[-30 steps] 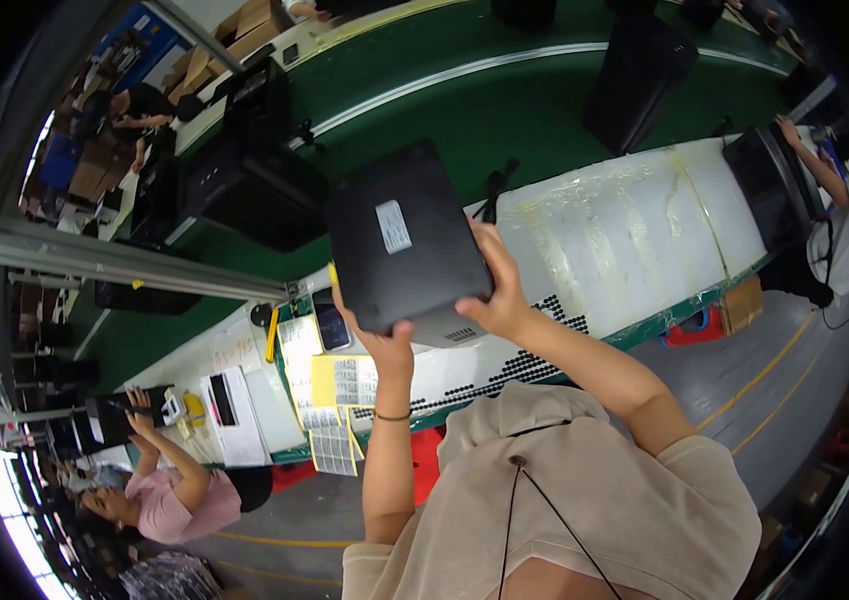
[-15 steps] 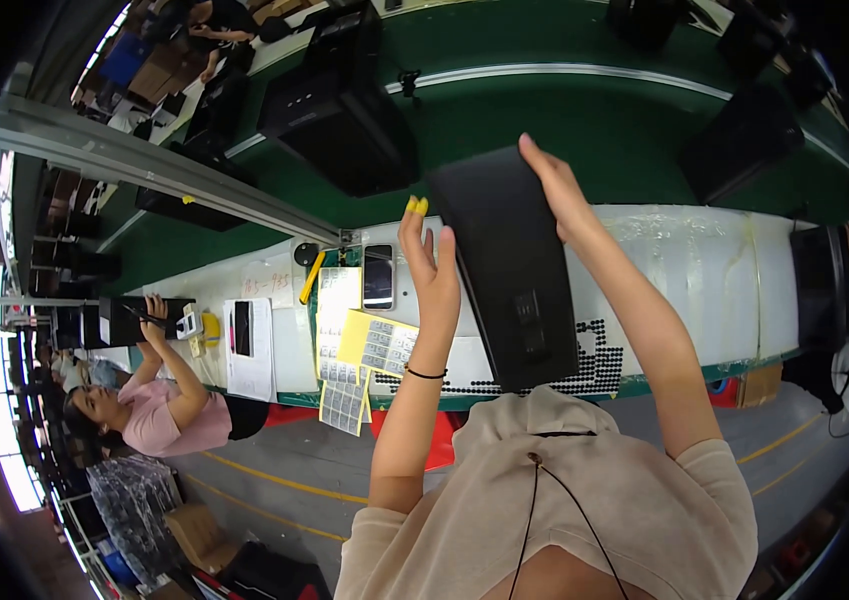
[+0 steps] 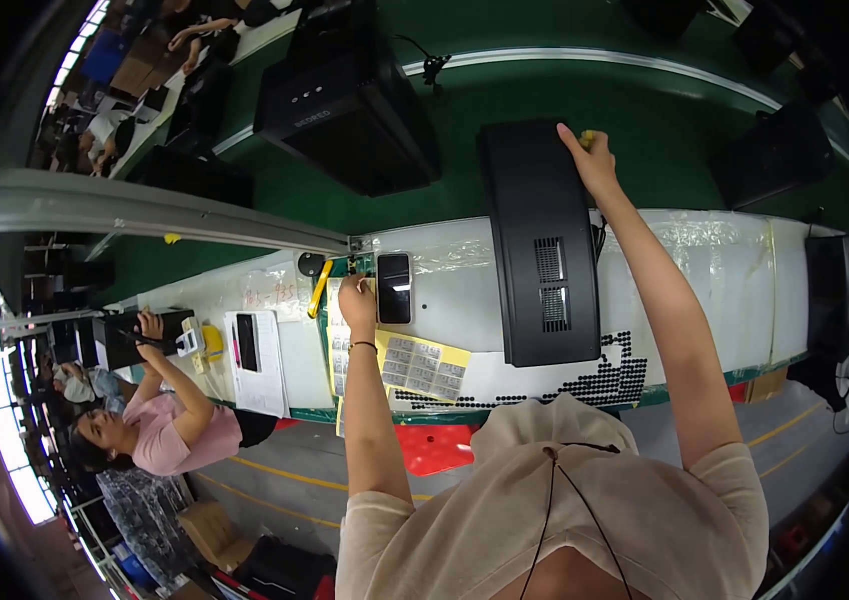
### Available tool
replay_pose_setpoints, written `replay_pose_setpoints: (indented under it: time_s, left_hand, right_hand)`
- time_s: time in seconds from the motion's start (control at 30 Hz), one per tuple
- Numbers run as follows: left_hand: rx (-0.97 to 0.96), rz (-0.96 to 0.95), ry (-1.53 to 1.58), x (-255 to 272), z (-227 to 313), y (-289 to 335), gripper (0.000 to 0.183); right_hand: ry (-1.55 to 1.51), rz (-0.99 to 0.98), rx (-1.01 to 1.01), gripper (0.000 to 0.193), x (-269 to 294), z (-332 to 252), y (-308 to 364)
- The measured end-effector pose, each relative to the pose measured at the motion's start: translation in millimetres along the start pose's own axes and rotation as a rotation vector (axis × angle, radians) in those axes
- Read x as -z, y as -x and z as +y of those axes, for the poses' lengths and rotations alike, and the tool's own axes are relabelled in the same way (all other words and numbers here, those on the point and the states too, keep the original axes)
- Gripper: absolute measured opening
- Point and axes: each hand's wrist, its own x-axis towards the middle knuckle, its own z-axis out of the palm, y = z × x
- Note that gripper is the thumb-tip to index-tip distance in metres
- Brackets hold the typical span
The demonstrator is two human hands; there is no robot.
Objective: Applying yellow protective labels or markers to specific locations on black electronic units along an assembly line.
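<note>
Left hand (image 3: 354,300) has quit the case (image 3: 519,225) for ten-o'clock sheets (image 3: 422,366); only the right hand (image 3: 594,163) steadies it, both grips unclear.

- The case (image 3: 534,220) is placed right of the phone (image 3: 394,290); its far right corner is touched by the right hand (image 3: 592,165).
- The left hand (image 3: 356,298) is placed between cutter (image 3: 319,290) and phone, both laid on the surface (image 3: 709,270).
- Sheets (image 3: 419,365) are crossed by the left forearm.
- Dots (image 3: 604,380) are spread along the near edge, both sides of the case.
- Behind the surface, a tower (image 3: 354,135) is stood on the belt (image 3: 514,95), left of the case.
</note>
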Motion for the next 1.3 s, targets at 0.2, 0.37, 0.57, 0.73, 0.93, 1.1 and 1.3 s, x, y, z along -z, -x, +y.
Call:
replay_pose_setpoints:
  time_s: [0.2,0.37,0.57,0.73,0.93,1.1,1.3]
  left_hand:
    - [-0.122,-0.129,-0.481,-25,-2,-22,0.007]
    - [-0.099,-0.200,-0.487,-33,-13,-32,0.003]
    - [-0.117,-0.117,-0.238,-32,-25,-43,0.008]
    - [0.311,-0.099,0.908,4,50,-30,0.009]
    - [0.496,-0.478,1.741,69,203,53,0.010]
    - [0.470,-0.536,1.834,96,273,90,0.013]
    - [0.237,-0.407,1.520,101,294,103,0.013]
  right_hand:
    - [-0.172,0.077,0.115,0.064,1,26,42]
    - [-0.228,0.065,0.114,0.046,10,40,63]
    - [-0.464,0.013,0.062,0.035,24,25,89]
    - [-0.480,0.000,0.292,0.021,45,-19,126]
    - [-0.290,-0.300,0.646,0.015,48,-72,198]
    - [-0.347,-0.277,0.780,0.019,50,-80,215]
    - [-0.277,-0.145,0.899,0.020,63,-69,216]
